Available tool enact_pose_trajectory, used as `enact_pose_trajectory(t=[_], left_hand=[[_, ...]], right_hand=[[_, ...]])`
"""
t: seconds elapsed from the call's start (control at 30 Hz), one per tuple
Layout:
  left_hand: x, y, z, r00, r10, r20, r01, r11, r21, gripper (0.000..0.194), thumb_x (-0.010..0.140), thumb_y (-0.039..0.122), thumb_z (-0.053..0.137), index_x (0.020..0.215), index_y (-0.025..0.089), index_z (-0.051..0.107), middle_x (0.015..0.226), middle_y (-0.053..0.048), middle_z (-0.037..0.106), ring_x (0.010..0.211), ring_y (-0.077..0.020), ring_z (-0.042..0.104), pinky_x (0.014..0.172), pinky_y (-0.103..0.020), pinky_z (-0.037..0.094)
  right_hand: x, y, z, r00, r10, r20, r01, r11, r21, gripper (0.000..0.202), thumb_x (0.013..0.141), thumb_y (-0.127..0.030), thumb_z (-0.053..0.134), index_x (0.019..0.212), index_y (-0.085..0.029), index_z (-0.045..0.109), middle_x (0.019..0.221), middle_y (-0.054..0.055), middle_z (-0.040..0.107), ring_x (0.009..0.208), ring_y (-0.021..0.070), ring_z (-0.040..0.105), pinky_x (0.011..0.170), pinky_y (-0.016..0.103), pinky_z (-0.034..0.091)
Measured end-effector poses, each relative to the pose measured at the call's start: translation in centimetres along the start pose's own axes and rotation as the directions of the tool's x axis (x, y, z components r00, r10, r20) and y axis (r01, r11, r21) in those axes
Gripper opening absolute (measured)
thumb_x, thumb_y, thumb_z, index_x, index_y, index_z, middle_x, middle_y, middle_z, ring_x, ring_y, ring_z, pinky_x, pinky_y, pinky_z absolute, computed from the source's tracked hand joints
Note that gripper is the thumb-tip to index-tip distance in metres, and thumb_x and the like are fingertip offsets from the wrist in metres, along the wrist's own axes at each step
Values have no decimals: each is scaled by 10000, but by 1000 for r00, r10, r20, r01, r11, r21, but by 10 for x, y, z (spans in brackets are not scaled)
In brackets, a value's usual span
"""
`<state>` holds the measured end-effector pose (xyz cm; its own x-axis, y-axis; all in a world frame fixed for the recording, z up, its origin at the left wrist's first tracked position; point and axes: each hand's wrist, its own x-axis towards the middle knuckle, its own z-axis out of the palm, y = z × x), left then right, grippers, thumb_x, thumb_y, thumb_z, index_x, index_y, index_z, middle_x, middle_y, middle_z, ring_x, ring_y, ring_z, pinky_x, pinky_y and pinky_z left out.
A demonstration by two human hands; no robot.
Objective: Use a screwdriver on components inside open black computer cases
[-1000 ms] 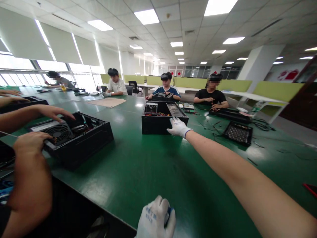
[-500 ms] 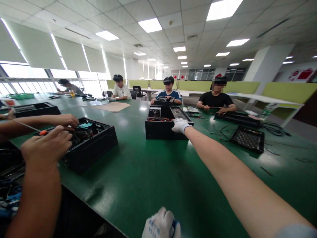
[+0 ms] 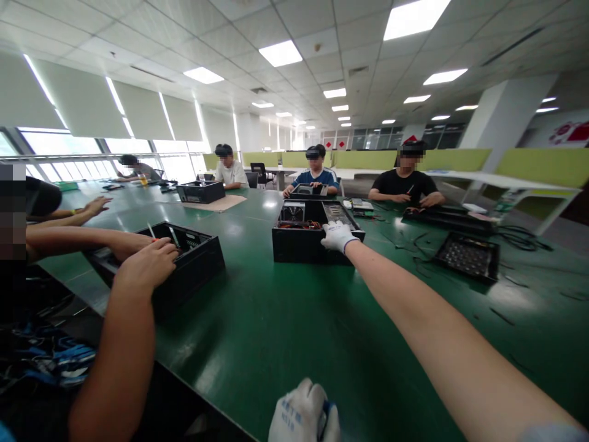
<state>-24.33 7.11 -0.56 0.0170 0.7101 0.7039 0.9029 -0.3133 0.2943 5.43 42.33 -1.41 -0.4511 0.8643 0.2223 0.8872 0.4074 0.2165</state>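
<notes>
We are resting our right hand (image 3: 338, 236) on an open black case (image 3: 309, 248), which is sitting well in from the near edge of the worktop (image 3: 257, 319). The right fingers are curling loosely over the top of the case's near wall, close to its near right corner, with the thumb lying against the outside; how hard they are pinching we cannot tell. For a sure hold, we are wanting the fingertips on bare metal wall, away from the wires (image 3: 307, 225) showing behind it and the fan (image 3: 293, 213) near its far left corner.

Our left hand (image 3: 301, 417) is hovering or resting low by the worktop's near edge, fingers half bent. Something blue is showing between fingers and thumb, but we cannot tell whether it is the glove's palm or an object. With one hand on one corner, the case would probably be twisting under any pull, so we are judging a second hand on its near left corner steadier, and a low, even pull safer than a jerk.

On the left, a co-worker's hand (image 3: 146, 264) is working at another case (image 3: 196, 264), so we are wanting our elbows clear of that side.
</notes>
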Motion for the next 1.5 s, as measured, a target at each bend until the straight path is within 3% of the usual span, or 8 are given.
enact_pose_trajectory(t=[0.03,0.13,0.23,0.4,0.7,0.93,1.2,1.5], left_hand=[[-14,23,17,1000,-12,16,12,1000,-4,224,1005,400,666,1219,335,685,1338,-80,654,1166,-234,651,910,-376,597],[-68,89,75,998,1,70,1,999,-34,241,1017,405,646,1233,305,683,1342,-85,651,1147,-227,657,924,-383,600],[-122,139,132,993,25,116,-17,997,-70,199,1012,364,622,1085,186,673,996,-47,704,811,-170,694,713,-313,598],[-161,161,177,989,-80,125,93,990,-110,72,997,264,535,964,221,582,810,-15,633,673,-166,655,626,-300,528],[-147,165,152,977,-103,185,137,974,-182,127,1017,261,519,900,224,550,799,-23,608,701,-169,628,665,-300,494],[-101,214,75,982,139,127,-114,976,-186,115,970,263,588,867,226,551,778,-12,567,657,-163,543,610,-319,368],[-46,233,54,901,198,386,-206,978,-22,225,1015,349,534,824,231,540,798,-8,583,692,-179,590,636,-330,384],[-69,241,50,855,250,455,-259,965,-43,117,1018,314,519,940,238,561,873,-45,665,753,-213,647,639,-339,441]], right_hand=[[-7,-1,-2,1000,-7,-10,7,1000,-5,415,997,-404,673,1348,-186,625,1365,110,636,1165,262,657,972,495,574],[-34,-6,-9,999,-30,-43,29,999,-20,420,995,-421,671,1341,-187,627,1372,109,631,1188,268,644,999,512,553],[-70,-8,-17,996,-60,-60,58,998,-20,415,999,-442,631,1307,-164,640,1350,130,632,1215,292,605,1024,507,497],[-141,-3,-35,987,-130,-91,129,992,-15,395,983,-403,528,1202,-108,675,1232,209,658,1151,336,564,960,425,419],[-295,18,-73,963,-218,-157,217,976,-21,278,997,-286,461,1051,-130,686,1035,167,663,971,316,565,838,420,376],[-391,32,-98,926,-296,-235,331,935,126,245,1003,-335,522,948,-155,680,905,110,623,851,265,537,786,399,381],[-450,25,-112,905,-330,-269,396,884,247,195,976,-351,577,863,-203,634,842,67,604,784,237,495,753,408,374],[-482,21,-117,871,-325,-368,420,881,216,113,938,-309,602,897,-236,678,847,93,696,790,278,605,756,474,464]])
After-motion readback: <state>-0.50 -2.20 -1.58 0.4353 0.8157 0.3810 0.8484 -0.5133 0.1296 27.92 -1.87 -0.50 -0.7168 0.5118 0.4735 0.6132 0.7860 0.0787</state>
